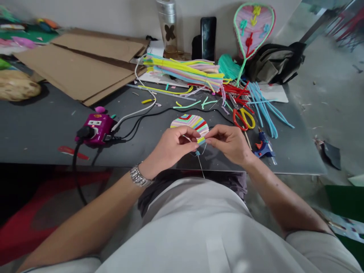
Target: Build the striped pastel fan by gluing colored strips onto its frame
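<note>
Pinching a striped pipe-cleaner tab (201, 140) — left hand (169, 146) and right hand (229, 144) together (glue gun (263, 146) label illegible).

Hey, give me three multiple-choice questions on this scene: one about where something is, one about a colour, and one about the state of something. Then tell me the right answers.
1. Where is the hot glue gun?
A. On the cardboard sheets
B. On the table, to the right of the right hand
C. On the floor

2. What colour are the handles of the scissors?
A. Red and yellow
B. Blue and white
C. Green and black

3. What state is the small striped piece in?
A. Lying on the floor
B. Caught in the scissors
C. Held between the left hand and the right hand

Answers:
1. B, the glue gun lies beside that hand.
2. A, one loop is red, the other yellow.
3. C, the fingers of both hands meet on it.
</note>
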`<state>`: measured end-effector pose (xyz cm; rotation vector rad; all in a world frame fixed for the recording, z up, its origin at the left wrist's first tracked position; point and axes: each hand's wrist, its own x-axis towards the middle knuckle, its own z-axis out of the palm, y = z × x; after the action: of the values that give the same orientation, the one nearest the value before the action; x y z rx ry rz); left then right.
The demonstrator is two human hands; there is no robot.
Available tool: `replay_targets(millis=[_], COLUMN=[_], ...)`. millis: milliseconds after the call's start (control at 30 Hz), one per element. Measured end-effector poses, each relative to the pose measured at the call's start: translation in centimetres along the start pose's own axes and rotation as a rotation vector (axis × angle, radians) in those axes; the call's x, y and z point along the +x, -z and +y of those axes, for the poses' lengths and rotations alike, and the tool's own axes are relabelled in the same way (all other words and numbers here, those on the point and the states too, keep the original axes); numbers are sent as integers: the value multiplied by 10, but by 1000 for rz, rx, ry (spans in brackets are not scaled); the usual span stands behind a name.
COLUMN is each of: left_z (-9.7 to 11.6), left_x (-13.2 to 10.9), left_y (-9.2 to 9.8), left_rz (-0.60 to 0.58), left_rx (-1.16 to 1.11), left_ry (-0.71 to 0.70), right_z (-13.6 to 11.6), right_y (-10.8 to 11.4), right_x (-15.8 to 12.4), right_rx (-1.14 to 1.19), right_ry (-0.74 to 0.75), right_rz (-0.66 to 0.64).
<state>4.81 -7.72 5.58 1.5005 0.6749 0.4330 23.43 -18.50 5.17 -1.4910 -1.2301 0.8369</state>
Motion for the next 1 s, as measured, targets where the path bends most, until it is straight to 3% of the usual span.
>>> replay_targets(millis=[200,400,667,833,1000], left_z=[-33,-51,-67,-74,-79], left_x=[-21,-40,-31,-22,-28], left_y=[1,-4,0,-4,-4], left_rz=[-15,107,224,285,385], left_rx=[204,473,894,1006,989], left_ry=[-10,-171,-497,-535,-595], right_z=[26,44,50,59,65], right_y=[-10,-15,-12,-17,-19], right_x=[-20,-36,-27,-14,-11], right_rx=[-37,-26,-631,-766,-873], right_ry=[-44,-97,371,461,479], right_rz=[182,230,76,-3,-19])
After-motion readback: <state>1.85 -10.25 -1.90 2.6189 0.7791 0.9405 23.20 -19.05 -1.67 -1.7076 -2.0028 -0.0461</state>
